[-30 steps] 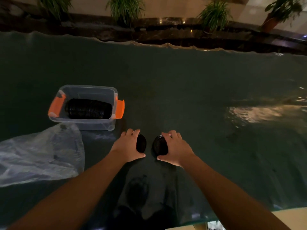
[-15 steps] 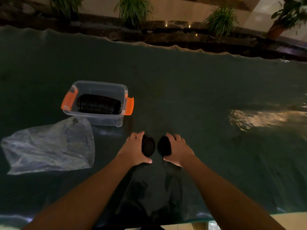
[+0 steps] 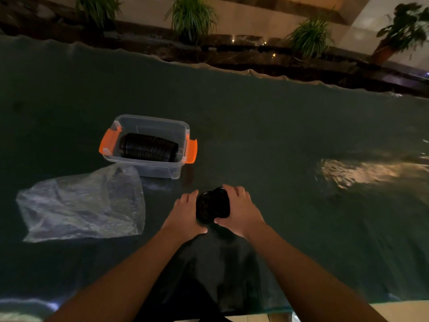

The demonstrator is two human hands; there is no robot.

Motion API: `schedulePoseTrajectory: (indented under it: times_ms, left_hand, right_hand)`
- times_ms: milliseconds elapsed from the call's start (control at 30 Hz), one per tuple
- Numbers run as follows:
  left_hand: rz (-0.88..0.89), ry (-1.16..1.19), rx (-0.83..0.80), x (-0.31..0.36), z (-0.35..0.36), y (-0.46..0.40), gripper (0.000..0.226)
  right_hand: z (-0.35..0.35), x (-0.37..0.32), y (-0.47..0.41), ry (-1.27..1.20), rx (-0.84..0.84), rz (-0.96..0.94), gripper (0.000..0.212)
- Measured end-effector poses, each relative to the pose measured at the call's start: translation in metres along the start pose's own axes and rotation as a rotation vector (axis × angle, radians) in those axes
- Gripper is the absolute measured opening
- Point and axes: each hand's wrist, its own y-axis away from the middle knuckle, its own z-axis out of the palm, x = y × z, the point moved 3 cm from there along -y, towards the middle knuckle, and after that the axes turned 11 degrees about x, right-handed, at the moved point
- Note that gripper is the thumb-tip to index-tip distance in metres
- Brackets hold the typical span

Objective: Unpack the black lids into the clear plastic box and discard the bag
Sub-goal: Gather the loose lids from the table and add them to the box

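A short stack of black lids [image 3: 212, 204] stands on edge on the table, pressed between my left hand [image 3: 185, 214] and my right hand [image 3: 241, 211]. Both hands grip it from either side. Behind and to the left stands the clear plastic box [image 3: 162, 169] with orange latches, holding a long row of black lids [image 3: 148, 147] lying on its side. The crumpled clear bag [image 3: 81, 205] lies flat on the table in front of the box, left of my hands.
The dark green table cover [image 3: 278, 135] spreads wide to the right, with a bright light reflection [image 3: 359, 170] on it. Potted plants [image 3: 192, 17] line a dark ledge beyond the table's far edge. The near table edge [image 3: 325, 307] runs under my forearms.
My hands have come together, joining two separate groups of black lids into one stack. The view has shifted, so the box and bag appear further right.
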Motion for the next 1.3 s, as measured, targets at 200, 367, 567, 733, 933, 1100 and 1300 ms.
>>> schedulePoseTrajectory:
  times_ms: [200, 367, 567, 733, 933, 1100, 1300]
  left_hand:
    - [-0.019, -0.028, 0.021, -0.02, -0.012, 0.005, 0.122]
    - [-0.011, -0.027, 0.022, -0.035, -0.022, 0.009, 0.125]
    - [0.057, -0.054, 0.006, -0.042, -0.03, 0.01, 0.123]
    - [0.211, -0.126, 0.054, -0.042, -0.045, 0.009, 0.113]
    - [0.402, -0.211, 0.114, -0.038, -0.069, 0.015, 0.104]
    - [0.467, -0.257, 0.161, -0.039, -0.093, 0.022, 0.094]
    - [0.414, -0.233, 0.228, -0.039, -0.13, 0.028, 0.08]
  right_hand:
    - [0.014, -0.027, -0.003, 0.069, -0.009, -0.036, 0.101]
    - [0.026, -0.036, -0.007, 0.133, -0.028, -0.016, 0.099]
    - [0.041, -0.034, 0.001, 0.153, -0.015, 0.017, 0.102]
    - [0.045, -0.045, 0.013, 0.285, 0.116, -0.119, 0.08]
    - [0.05, -0.064, 0.022, 0.484, 0.106, -0.083, 0.049]
    - [0.051, -0.069, 0.024, 0.569, 0.063, -0.047, 0.042]
    - [0.053, -0.065, 0.029, 0.568, 0.06, -0.11, 0.034]
